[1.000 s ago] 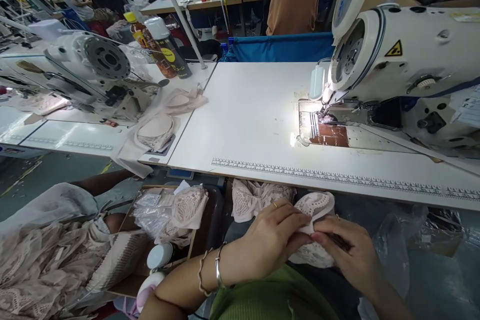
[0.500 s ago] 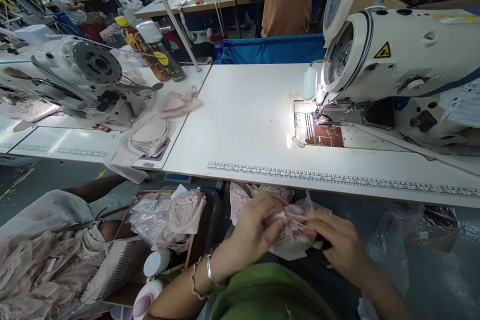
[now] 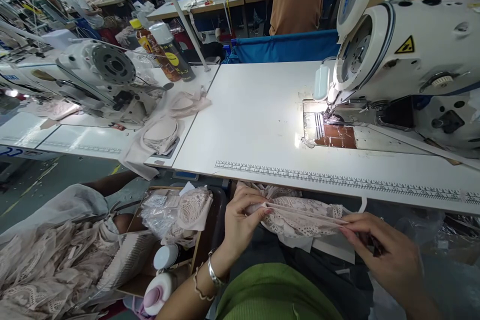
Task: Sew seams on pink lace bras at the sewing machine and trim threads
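A pale pink lace garment (image 3: 300,217) is stretched sideways over the lap, just below the table's front edge. My left hand (image 3: 242,215) pinches its left end between thumb and fingers. At the right, the thumb and fingers of my right hand (image 3: 378,242) close on the garment's other end. Thin straps or an edge run taut between the two hands. Part of the lace hangs below them, over a pale flat piece.
A white sewing table (image 3: 243,125) spans the view, with a lit sewing machine (image 3: 405,55) at right and another machine (image 3: 112,67) at left. Lower left are a box with bagged lace (image 3: 191,207), bottles and a garment pile (image 3: 56,270). People sit beyond.
My hands have moved apart, my right hand to the right, and the bunched lace garment is now drawn out between them. The view has shifted slightly left.
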The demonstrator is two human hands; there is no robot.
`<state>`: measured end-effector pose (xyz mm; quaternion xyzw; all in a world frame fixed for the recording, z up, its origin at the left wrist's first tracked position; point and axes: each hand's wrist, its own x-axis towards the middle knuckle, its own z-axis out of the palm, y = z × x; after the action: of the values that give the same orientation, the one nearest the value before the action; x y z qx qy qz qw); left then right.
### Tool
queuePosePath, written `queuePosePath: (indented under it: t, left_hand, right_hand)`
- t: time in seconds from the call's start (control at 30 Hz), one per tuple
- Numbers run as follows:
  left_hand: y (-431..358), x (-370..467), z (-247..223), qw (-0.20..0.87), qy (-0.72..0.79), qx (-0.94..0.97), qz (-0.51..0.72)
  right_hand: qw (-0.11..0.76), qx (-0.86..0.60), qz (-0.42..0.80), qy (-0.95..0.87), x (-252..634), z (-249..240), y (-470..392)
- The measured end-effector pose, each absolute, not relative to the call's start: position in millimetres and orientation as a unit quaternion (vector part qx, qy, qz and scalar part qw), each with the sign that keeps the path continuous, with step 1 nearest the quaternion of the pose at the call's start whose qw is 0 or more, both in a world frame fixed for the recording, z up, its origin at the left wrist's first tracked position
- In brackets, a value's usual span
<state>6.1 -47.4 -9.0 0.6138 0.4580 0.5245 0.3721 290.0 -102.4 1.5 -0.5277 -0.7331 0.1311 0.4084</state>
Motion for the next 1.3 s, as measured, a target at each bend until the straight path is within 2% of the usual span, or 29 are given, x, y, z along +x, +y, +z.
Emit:
queuePosePath:
  t: [0.13,0.33,0.43,0.6,0.67,0.77,0.87,0.97,1.1,1.3]
  left_hand:
    - [-50.4,9.8,-13.6,0.312,0.463,0.632,0.538]
    - [-49.5,11.2,-21.7,0.325,0.469,0.608,0.552]
    - [-49.5,11.1,-26.1,0.364,0.476,0.580,0.551]
    - [-49.0,0.6,-26.5,0.450,0.453,0.550,0.538]
    - [-45.7,-7.3,-20.5,0.504,0.425,0.564,0.498]
    - [-39.3,-11.7,-5.5,0.573,0.359,0.636,0.373]
    - [-38.8,2.7,6.5,0.565,0.268,0.724,0.292]
    - [-44.8,26.7,7.0,0.534,0.221,0.754,0.313]
    - [-47.7,41.4,-0.7,0.529,0.228,0.735,0.358]
    - [-38.6,36.4,-0.5,0.564,0.264,0.698,0.354]
  right_hand:
    - [0.411,-0.533,0.031,-0.739,280.0,0.6,-99.3]
    - [0.373,-0.578,0.036,-0.725,275.5,1.2,-97.4]
    - [0.392,-0.568,0.123,-0.713,276.7,10.0,-94.5]
    - [0.402,-0.511,0.343,-0.677,292.3,28.3,-85.6]
    - [0.395,-0.480,0.418,-0.663,297.8,34.1,-83.2]
    - [0.363,-0.464,0.470,-0.657,291.5,41.5,-82.0]
    - [0.314,-0.473,0.456,-0.685,266.7,44.3,-81.6]
    - [0.302,-0.462,0.414,-0.724,244.8,37.0,-82.6]
    - [0.316,-0.470,0.357,-0.743,249.1,15.4,-88.1]
    - [0.323,-0.456,0.394,-0.730,270.9,1.6,-92.3]
